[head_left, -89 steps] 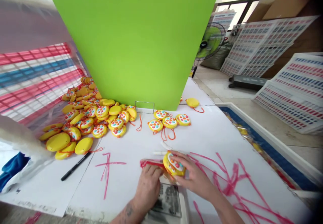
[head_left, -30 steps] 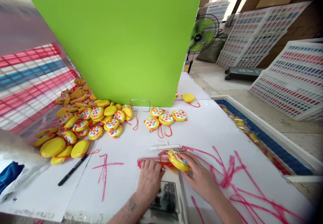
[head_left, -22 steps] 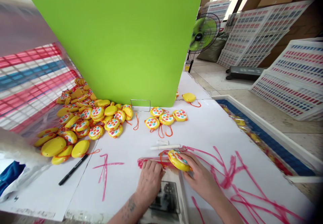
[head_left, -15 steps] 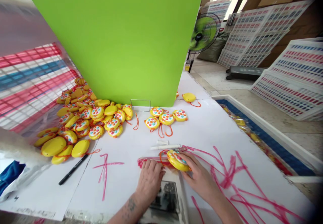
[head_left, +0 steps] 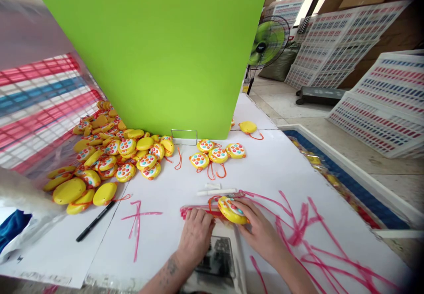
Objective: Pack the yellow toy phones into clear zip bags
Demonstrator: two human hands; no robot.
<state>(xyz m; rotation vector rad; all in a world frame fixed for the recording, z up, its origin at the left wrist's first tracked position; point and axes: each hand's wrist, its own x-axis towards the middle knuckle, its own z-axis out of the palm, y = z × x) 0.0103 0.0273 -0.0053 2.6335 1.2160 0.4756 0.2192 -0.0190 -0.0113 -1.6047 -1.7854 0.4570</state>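
Observation:
My right hand (head_left: 256, 223) grips a yellow button toy (head_left: 233, 211) by its right side, tilted, with its white face of coloured buttons turned up. An orange cord loop hangs from the toy's left end. My left hand (head_left: 195, 232) is closed beside it, fingertips down at the pink-smeared patch (head_left: 186, 212) near the cord; what the fingers hold, if anything, is hidden. Under both wrists lies a whitish device with a dark window (head_left: 218, 256), partly covered by my left arm. Just beyond the hands lies a white marker (head_left: 217, 192), with a small white block (head_left: 212, 186) behind it.
Many similar toys form a pile (head_left: 126, 152) at left; several more (head_left: 217, 155) lie ahead. A black pen (head_left: 94, 223) rests at left. A green board (head_left: 155, 55) stands across the white table (head_left: 159, 245). At right are a blue-lined tray (head_left: 351, 175), crates (head_left: 380, 104) and a fan (head_left: 270, 42).
Hardly anything differs. The view has shifted very slightly, and both hands and the toy keep nearly the same positions.

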